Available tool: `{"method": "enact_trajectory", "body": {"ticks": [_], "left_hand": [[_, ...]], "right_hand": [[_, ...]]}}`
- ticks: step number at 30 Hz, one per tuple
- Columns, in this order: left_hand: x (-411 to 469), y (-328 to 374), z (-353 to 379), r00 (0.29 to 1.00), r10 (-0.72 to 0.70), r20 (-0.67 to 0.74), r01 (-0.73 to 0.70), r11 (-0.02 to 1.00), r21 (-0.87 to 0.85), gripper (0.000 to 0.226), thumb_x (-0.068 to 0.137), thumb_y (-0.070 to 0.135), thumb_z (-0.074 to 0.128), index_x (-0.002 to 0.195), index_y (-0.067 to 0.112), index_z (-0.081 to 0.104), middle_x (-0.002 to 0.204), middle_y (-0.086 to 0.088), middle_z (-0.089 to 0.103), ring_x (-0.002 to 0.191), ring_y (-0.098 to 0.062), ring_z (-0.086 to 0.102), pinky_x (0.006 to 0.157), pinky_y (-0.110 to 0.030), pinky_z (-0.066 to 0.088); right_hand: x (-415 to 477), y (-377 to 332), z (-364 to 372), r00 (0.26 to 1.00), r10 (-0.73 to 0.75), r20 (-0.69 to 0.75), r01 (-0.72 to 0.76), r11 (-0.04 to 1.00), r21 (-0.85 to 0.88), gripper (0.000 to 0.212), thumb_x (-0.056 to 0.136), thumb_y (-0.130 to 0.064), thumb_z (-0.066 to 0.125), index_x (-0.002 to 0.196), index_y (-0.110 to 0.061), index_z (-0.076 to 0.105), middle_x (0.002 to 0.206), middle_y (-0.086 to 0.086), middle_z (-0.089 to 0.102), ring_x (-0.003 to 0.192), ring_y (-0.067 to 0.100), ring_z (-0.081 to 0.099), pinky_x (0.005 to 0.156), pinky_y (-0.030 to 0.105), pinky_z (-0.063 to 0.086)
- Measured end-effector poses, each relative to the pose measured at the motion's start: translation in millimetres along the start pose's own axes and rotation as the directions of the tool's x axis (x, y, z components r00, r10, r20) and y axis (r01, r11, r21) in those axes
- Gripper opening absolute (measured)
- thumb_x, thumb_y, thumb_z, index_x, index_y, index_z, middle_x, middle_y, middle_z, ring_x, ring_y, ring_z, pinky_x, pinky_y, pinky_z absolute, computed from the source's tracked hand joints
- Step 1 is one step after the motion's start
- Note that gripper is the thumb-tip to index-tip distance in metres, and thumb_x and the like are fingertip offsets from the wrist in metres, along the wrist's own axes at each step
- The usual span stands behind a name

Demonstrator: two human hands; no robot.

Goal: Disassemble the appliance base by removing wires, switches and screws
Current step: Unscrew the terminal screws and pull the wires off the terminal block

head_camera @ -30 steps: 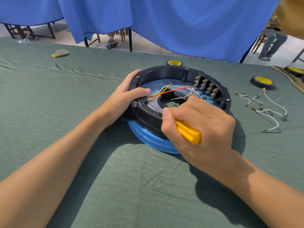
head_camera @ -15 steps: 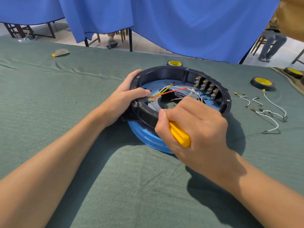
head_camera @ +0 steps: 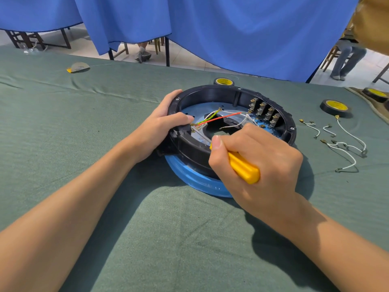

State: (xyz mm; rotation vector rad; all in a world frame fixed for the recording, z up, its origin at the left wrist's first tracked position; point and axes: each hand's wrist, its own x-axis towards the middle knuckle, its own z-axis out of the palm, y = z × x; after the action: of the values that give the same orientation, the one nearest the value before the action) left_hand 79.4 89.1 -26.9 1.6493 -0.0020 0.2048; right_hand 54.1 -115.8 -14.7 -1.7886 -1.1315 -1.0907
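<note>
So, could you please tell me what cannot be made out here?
Head view:
Screwdriver tip: hidden behind the right hand; only the yellow handle shows.
What the tip touches inside the appliance base: covered by that hand.
Tape roll print: too small to read.

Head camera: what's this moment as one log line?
left hand: grips appliance base rim | right hand: grips yellow screwdriver, tip hidden | loose wires: on green cloth

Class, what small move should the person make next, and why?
Probably twist the screwdriver in the right hand to loosen what it meets: its tip, hidden, points inside the base, the left hand braces it, and the red wire is not yet out.
</note>
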Motion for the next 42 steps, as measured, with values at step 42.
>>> {"method": "enact_trajectory", "body": {"ticks": [42], "left_hand": [[1.1,-4.1,0.8,1.000,-0.009,-0.013,0.009,0.999,-0.034,0.072,0.073,0.025,0.064,0.141,0.032,0.040,0.109,0.007,0.069,0.096,-0.012,0.066,0.082,-0.027,0.048]], "right_hand": [[5.1,1.7,-2.2,0.997,0.047,0.064,-0.046,0.999,-0.015,0.031,0.092,-0.006,0.062,0.062,0.003,0.063,0.057,0.012,0.053,0.054,0.026,0.045,0.056,0.029,0.039]]}}
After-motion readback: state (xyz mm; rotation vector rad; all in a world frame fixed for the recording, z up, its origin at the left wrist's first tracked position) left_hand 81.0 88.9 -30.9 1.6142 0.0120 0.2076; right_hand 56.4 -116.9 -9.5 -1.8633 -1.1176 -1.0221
